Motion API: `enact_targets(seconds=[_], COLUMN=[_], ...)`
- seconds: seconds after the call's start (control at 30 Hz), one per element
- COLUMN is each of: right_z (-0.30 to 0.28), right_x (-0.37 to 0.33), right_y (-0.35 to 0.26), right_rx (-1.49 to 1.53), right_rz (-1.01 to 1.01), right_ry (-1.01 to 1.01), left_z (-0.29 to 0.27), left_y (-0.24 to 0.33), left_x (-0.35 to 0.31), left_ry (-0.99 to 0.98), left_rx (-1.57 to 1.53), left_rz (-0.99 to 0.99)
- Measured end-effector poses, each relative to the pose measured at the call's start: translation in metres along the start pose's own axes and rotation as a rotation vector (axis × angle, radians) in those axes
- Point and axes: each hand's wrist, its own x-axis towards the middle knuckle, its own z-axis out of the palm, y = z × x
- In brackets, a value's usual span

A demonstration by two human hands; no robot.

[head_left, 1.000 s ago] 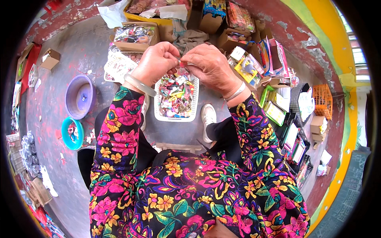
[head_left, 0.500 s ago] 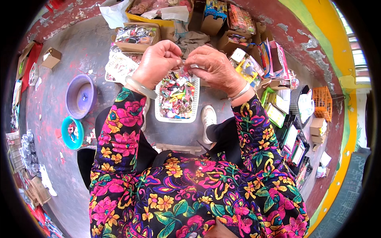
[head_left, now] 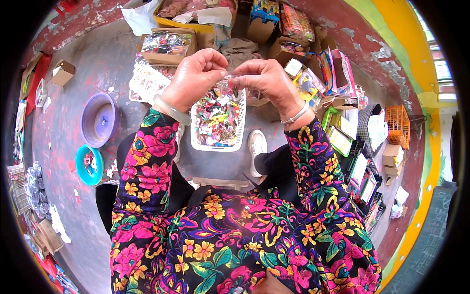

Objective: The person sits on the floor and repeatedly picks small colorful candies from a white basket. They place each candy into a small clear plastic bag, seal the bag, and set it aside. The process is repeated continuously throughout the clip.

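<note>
Both hands are raised close together over a white plastic basket [head_left: 195, 133] filled with small colourful packaged items [head_left: 218, 115]. My left hand [head_left: 197, 76] is closed, thumb against its fingers, pinching something small and clear that I cannot make out. Just to its right, my right hand [head_left: 269, 83] pinches at the same spot, its fingertips on something small, perhaps clear wrapping with a dark bit. What lies between the fingertips is too small to name.
A purple basin [head_left: 99, 120] and a turquoise basin [head_left: 89, 164] stand on the floor at left. Beyond the basket are a box of packets [head_left: 169, 43] and a white perforated tray [head_left: 147, 83]. Cartons and crates, one an orange crate [head_left: 397, 126], line the right wall.
My right hand's fingers have straightened and turned slightly, closing in toward the left fingertips. My left hand has barely moved.
</note>
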Motion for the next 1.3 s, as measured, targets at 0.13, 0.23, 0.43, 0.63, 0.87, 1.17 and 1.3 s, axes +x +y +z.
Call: enact_targets(seconds=[0.13, 0.23, 0.43, 0.63, 0.87, 1.17, 1.3], right_z=[0.000, 0.000, -0.004, 0.001, 0.006, 0.006, -0.002], right_x=[-0.002, -0.002, -0.005, -0.004, -0.006, 0.002, -0.001], right_y=[-0.001, 0.000, -0.004, -0.001, -0.003, 0.004, 0.006], right_rx=[-0.029, -0.029, -0.043, -0.051, -0.071, 0.199, 0.091], right_rz=[-0.110, -0.202, -0.189, -0.256, -0.316, -0.293, -0.312], right_ry=[0.054, 0.068, 0.041, 0.058, 0.060, 0.130, 0.128], left_z=[0.003, 0.004, 0.003, 0.006, 0.009, 0.010, 0.009], left_y=[0.006, 0.002, 0.003, 0.004, 0.005, 0.007, 0.010], left_x=[-0.003, -0.003, -0.004, -0.006, -0.010, -0.008, -0.007], left_ry=[-0.024, -0.099, -0.109, -0.055, -0.011, 0.092, -0.006], left_rx=[-0.042, -0.074, -0.115, -0.137, -0.152, -0.160, -0.164], left_rz=[-0.049, -0.140, -0.125, -0.102, 0.000, 0.051, -0.002])
